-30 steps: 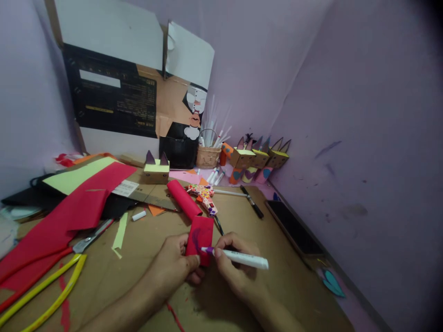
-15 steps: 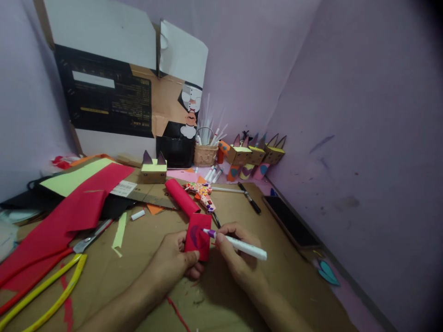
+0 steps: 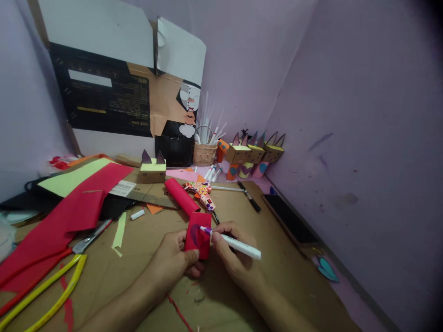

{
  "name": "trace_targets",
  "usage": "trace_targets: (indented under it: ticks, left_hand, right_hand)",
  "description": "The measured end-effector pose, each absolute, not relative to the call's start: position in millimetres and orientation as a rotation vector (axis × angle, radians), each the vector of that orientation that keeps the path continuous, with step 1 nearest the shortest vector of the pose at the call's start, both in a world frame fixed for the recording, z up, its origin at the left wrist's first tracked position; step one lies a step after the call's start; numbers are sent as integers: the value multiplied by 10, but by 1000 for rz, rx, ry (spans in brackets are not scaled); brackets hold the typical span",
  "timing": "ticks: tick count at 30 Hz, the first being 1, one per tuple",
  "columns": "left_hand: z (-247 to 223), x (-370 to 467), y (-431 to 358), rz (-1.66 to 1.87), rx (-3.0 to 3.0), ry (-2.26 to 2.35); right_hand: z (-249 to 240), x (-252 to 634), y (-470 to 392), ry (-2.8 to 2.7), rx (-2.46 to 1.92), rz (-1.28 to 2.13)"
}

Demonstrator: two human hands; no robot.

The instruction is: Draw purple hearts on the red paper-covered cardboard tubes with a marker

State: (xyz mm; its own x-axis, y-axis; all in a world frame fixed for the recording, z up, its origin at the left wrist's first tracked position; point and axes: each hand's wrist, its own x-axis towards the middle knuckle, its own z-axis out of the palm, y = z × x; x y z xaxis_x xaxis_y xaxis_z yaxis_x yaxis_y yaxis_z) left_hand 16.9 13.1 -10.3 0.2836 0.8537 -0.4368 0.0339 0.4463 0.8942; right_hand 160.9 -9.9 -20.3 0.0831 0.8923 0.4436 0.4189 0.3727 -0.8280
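Observation:
My left hand pinches a small red paper piece along its lower left side, thumb on top and fingers beneath. A dark purple curved mark shows on the paper. Between the fingers of my right hand is a white marker with a purple end, its tip touching the red paper near the mark. Just beyond lie a rolled red paper tube and a glue gun with a colourful floral pattern. A white marker cap rests left of my hands.
Red-and-yellow-handled scissors and red paper sheets cover the left side. A phone and a black pen lie right. Behind stand an eared cardboard box, a basket of white sticks and several eared figures.
The marker in my right hand has shifted slightly left and up over the red paper. My left hand keeps the paper in nearly the same place.

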Motion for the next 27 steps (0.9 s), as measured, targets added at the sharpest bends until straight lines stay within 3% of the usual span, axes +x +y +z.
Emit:
trace_targets:
  ticks: [27]
  left_hand:
    - [-143, 155, 127, 687, 984, 1128]
  right_hand:
    - [-201, 1606, -123, -1574, -1270, 588]
